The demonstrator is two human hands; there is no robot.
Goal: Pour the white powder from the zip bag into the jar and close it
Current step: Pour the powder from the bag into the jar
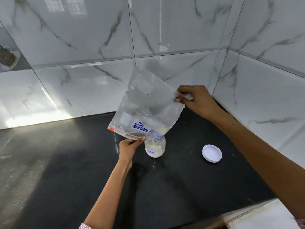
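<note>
A clear zip bag (pixel 145 103) with a blue label hangs upside down, its zip edge low and one corner resting at the mouth of a small glass jar (pixel 155 148). White powder has gathered in that lower corner, and the jar holds white powder too. My left hand (pixel 130 147) pinches the bag's zip edge just left of the jar. My right hand (pixel 193 100) pinches the bag's raised bottom corner. The jar's white lid (pixel 212 153) lies apart on the black counter (pixel 165 187), to the right of the jar.
Glossy marble-patterned tile walls (pixel 99 47) meet in a corner behind and to the right of the counter. A dark object (pixel 7 57) shows at the far left edge. The counter's front edge runs across the lower right.
</note>
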